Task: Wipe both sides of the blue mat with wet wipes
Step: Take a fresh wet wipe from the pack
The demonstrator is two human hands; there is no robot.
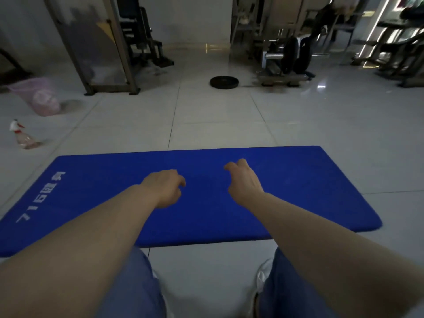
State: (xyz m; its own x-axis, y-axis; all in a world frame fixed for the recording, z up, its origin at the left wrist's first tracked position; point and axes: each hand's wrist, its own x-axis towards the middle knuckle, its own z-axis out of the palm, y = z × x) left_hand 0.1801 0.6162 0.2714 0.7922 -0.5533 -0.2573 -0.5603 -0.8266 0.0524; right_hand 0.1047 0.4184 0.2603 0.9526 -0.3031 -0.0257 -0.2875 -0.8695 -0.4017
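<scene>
A blue mat (298, 191) lies flat on the tiled floor in front of me, white lettering printed near its left end. Both my arms reach out over its middle. My left hand (166, 187) hovers above the mat with fingers loosely curled downward and nothing in it. My right hand (244, 180) is a little farther forward, fingers bent and slightly apart, also holding nothing. No wet wipe shows in either hand or on the mat.
A spray bottle (21, 135) with a white and red head stands on the floor at the left. A pink basket (41, 97) lies behind it. A black weight plate (224, 82) rests on the tiles ahead, with gym machines (286, 53) behind. My knees are at the bottom.
</scene>
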